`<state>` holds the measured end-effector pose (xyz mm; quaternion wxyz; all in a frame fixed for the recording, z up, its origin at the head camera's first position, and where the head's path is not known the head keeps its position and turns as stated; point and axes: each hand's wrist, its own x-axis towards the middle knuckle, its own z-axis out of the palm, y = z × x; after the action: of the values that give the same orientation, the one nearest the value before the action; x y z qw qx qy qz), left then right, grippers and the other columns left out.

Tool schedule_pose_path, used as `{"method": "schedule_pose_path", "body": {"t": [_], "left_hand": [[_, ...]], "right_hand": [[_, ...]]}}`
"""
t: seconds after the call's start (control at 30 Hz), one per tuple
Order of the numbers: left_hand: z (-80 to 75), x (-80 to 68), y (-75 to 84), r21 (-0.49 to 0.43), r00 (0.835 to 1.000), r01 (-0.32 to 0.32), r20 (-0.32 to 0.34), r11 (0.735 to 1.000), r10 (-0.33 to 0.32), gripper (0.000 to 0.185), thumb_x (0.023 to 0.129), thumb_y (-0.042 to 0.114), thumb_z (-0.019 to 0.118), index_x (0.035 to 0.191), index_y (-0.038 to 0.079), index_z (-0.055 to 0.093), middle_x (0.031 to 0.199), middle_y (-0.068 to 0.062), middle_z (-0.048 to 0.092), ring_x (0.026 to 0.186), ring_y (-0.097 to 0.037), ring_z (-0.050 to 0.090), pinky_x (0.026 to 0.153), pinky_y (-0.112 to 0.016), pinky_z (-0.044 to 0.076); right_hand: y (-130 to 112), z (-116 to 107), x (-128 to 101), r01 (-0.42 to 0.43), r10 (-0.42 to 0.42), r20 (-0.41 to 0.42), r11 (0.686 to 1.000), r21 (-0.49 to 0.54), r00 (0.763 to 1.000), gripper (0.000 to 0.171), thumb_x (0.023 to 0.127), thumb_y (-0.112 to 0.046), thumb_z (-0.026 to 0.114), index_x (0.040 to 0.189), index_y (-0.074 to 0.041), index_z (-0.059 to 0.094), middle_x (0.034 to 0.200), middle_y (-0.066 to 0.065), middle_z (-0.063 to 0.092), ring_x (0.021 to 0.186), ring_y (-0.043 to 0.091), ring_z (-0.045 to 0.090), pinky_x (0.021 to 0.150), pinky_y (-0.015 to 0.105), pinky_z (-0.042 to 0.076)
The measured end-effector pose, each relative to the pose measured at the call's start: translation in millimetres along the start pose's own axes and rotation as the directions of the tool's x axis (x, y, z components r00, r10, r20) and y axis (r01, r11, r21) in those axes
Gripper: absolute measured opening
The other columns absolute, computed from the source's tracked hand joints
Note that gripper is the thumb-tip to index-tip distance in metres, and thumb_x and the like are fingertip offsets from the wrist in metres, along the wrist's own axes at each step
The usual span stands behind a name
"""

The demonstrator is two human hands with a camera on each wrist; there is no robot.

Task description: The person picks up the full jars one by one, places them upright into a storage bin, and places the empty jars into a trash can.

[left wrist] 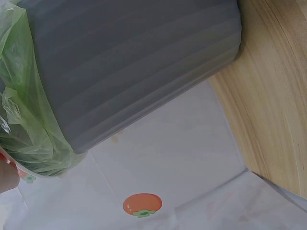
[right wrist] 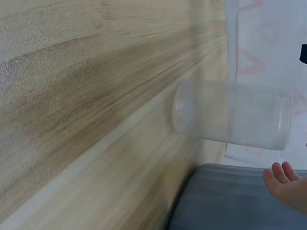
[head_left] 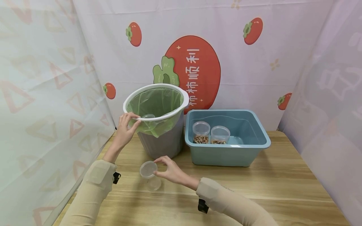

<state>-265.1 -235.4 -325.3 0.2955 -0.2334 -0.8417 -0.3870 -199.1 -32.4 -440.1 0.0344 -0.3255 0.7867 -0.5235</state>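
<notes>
Head view: at centre-left of the frame the left hand [head_left: 126,125] curls its fingers over the white rim of the grey plastic bin [head_left: 162,138], which is lined with a green plastic bag [head_left: 154,103]; a small clear lid-like piece appears pinched there too, though I cannot tell for sure. Lower centre, the right hand [head_left: 169,171] pinches the mouth of an empty clear plastic jar [head_left: 150,175] that stands on the wooden counter [head_left: 254,188]. That light fingertip grip could let the jar tip or slide if pushed sideways. The bin also looks tilted toward the left hand, so a harder pull could topple it. At right, a blue plastic tub [head_left: 227,138] holds two clear jars with brown contents [head_left: 210,135].

Left wrist view: the grey bin wall [left wrist: 139,62] fills the upper frame, with the green liner [left wrist: 24,120] bunched at left. Only a sliver of the hand shows at the lower left edge, so its grip cannot be judged here.

Right wrist view: the clear jar [right wrist: 235,115] is at right of centre against the counter [right wrist: 72,96], with fingertips [right wrist: 283,184] at the lower right, slightly curled.
</notes>
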Motion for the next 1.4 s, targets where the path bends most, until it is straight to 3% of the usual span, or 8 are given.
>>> {"method": "schedule_pose_path", "body": {"t": [0.3, 0.63, 1.1, 1.4], "left_hand": [[1.0, -0.5, -0.5, -0.001, 1.000, -0.007, -0.002, 1.000, 0.007, 0.015, 0.083, 0.005, 0.058, 0.097, 0.000, 0.055, 0.104, -0.016, 0.049, 0.107, -0.032, 0.034, 0.089, -0.046, 0.023], [0.3, -1.4, 0.4, -0.009, 1.000, -0.003, -0.005, 1.000, 0.003, 0.016, 0.083, 0.006, 0.059, 0.097, -0.002, 0.055, 0.105, -0.017, 0.048, 0.108, -0.033, 0.033, 0.089, -0.049, 0.022], [0.6, -1.1, 0.4, -0.011, 1.000, 0.000, -0.004, 1.000, 0.000, 0.017, 0.083, 0.005, 0.058, 0.097, -0.003, 0.055, 0.104, -0.017, 0.048, 0.109, -0.033, 0.032, 0.090, -0.049, 0.022], [-0.1, -1.6, 1.0, -0.006, 1.000, 0.012, -0.006, 1.000, -0.012, 0.016, 0.084, 0.006, 0.058, 0.098, -0.001, 0.055, 0.104, -0.016, 0.048, 0.113, -0.033, 0.031, 0.093, -0.051, 0.021]], "right_hand": [[4.4, 12.3, 0.9, -0.050, 0.050, 0.004, 0.999, -0.008, 0.999, 0.045, 0.075, -0.025, 0.070, 0.115, -0.010, 0.054, 0.115, 0.004, 0.049, 0.108, 0.025, 0.047, 0.089, 0.039, 0.039], [12.6, 24.7, 6.0, -0.064, 0.064, -0.002, 0.998, -0.012, 0.998, 0.047, 0.072, -0.024, 0.073, 0.114, -0.013, 0.055, 0.117, 0.003, 0.047, 0.101, 0.013, 0.046, 0.084, 0.032, 0.041], [16.8, 35.3, 7.6, -0.053, 0.054, -0.044, 0.998, 0.028, 0.998, 0.052, 0.069, -0.022, 0.076, 0.114, -0.012, 0.053, 0.112, 0.002, 0.053, 0.097, 0.010, 0.050, 0.084, 0.026, 0.040], [19.8, 38.6, 6.7, -0.026, 0.030, -0.068, 0.998, 0.060, 0.997, 0.052, 0.070, -0.019, 0.075, 0.115, -0.011, 0.050, 0.112, 0.006, 0.054, 0.098, 0.016, 0.053, 0.082, 0.023, 0.043]]}}
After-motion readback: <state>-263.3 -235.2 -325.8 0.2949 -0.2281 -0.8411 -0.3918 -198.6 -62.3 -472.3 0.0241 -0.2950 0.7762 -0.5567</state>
